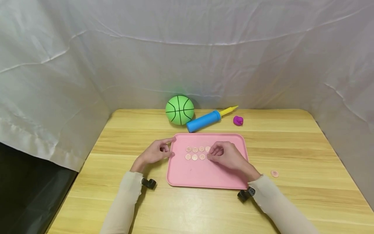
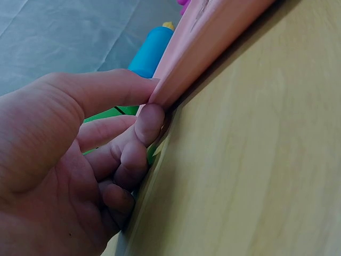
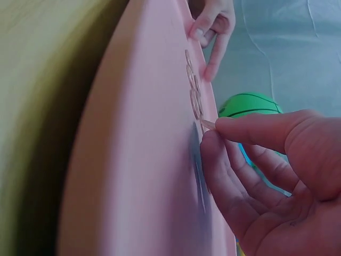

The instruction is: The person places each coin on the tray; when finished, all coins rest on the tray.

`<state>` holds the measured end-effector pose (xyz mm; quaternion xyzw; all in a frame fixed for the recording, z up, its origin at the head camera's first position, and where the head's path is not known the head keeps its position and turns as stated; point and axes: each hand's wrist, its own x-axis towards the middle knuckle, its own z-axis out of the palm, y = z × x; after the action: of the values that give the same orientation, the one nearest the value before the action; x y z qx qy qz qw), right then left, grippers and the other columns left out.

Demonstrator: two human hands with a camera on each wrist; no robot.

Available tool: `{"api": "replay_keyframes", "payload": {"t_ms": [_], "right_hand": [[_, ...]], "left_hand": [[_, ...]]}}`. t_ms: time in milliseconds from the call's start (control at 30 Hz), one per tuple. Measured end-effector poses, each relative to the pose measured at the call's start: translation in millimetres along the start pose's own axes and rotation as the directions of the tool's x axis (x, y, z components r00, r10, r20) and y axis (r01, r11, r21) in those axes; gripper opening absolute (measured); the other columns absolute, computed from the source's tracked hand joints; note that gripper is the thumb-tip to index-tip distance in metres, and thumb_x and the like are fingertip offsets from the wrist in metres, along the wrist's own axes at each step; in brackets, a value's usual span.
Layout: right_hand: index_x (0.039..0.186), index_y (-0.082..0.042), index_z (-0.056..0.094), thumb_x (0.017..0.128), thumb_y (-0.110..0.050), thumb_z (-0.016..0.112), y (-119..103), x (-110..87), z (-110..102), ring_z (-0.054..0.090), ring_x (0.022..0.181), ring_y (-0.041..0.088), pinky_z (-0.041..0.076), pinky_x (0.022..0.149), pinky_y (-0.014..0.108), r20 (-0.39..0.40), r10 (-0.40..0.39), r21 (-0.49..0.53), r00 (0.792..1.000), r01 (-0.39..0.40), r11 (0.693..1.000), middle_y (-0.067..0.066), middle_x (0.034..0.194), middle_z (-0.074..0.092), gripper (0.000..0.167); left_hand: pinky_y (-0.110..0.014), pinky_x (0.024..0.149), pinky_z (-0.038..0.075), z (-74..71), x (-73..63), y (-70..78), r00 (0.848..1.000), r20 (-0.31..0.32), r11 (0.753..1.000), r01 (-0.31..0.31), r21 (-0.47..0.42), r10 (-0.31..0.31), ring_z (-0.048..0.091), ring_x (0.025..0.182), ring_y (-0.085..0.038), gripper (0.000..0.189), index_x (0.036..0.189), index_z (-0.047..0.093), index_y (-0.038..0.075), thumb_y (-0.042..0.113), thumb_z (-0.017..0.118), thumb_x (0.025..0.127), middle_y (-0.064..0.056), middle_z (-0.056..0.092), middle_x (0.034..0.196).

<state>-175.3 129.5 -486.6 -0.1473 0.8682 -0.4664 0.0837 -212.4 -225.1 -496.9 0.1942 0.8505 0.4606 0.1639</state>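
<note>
A pink tray [image 1: 190,178] lies on the table with copper-coloured coins [image 1: 194,157] in two short rows on it. My left hand [image 1: 155,152] pinches the tray's left rim between thumb and fingers, as the left wrist view shows. Over the right end of the rows, my right hand [image 1: 229,156] holds one coin [image 3: 208,124] tilted between thumb and index finger, low over the tray. The coin at the right end of the far row is partly behind the right fingers.
Another coin [image 1: 274,174] lies on the wooden table [image 1: 306,195] right of the tray. Behind the tray are a green ball [image 1: 179,110], a blue hand pump [image 1: 204,121] with a yellow nozzle and a small purple rubber duck [image 1: 238,121]. A grey cloth [image 1: 204,65] hangs behind.
</note>
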Motion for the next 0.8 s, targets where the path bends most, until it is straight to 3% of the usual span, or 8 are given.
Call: {"api": "replay_keyframes", "payload": {"t_ms": [367,600,700,800], "right_hand": [[0.101,-0.009,0.077,0.096,-0.015,0.084,-1.6,0.0,-0.9,0.070,0.085,0.013,0.058,0.080,0.024,0.005,-0.017,-0.029,1.000,0.017,0.999,0.004,0.095,0.078,0.011],[0.111,-0.003,0.076,0.096,-0.008,0.081,-2.8,-11.7,-34.9,0.074,0.096,0.021,0.061,0.086,0.028,0.000,-0.070,-0.006,0.998,0.070,0.998,0.011,0.109,0.078,0.017],[0.113,-0.001,0.076,0.097,-0.008,0.081,-1.8,-20.9,-53.1,0.075,0.100,0.022,0.061,0.088,0.026,-0.015,-0.107,-0.039,0.994,0.106,0.994,0.012,0.112,0.077,0.018],[0.114,-0.003,0.076,0.098,-0.011,0.081,-0.4,-33.1,-71.1,0.074,0.100,0.019,0.061,0.087,0.025,-0.027,-0.089,-0.072,0.996,0.087,0.994,0.010,0.111,0.078,0.019]], "left_hand": [[-0.022,0.068,0.045,-0.5,0.2,-0.5,1.000,0.006,1.000,-0.015,-0.010,0.015,0.056,0.079,-0.017,0.072,0.160,0.050,-0.004,0.007,0.080,0.096,-0.010,0.069,0.089],[-0.021,0.068,0.045,0.4,-0.6,-3.2,1.000,0.004,1.000,-0.007,0.009,0.007,0.057,0.078,-0.015,0.073,0.161,0.049,-0.003,0.006,0.081,0.096,-0.008,0.069,0.088],[-0.021,0.068,0.045,-0.1,0.1,-3.4,1.000,0.006,1.000,-0.012,0.009,0.012,0.057,0.077,-0.014,0.073,0.161,0.049,-0.003,0.007,0.080,0.096,-0.008,0.070,0.088],[-0.022,0.067,0.045,-1.3,0.4,-2.8,1.000,0.011,1.000,-0.012,0.001,0.012,0.057,0.078,-0.015,0.074,0.161,0.048,-0.003,0.007,0.080,0.096,-0.009,0.069,0.088]]}}
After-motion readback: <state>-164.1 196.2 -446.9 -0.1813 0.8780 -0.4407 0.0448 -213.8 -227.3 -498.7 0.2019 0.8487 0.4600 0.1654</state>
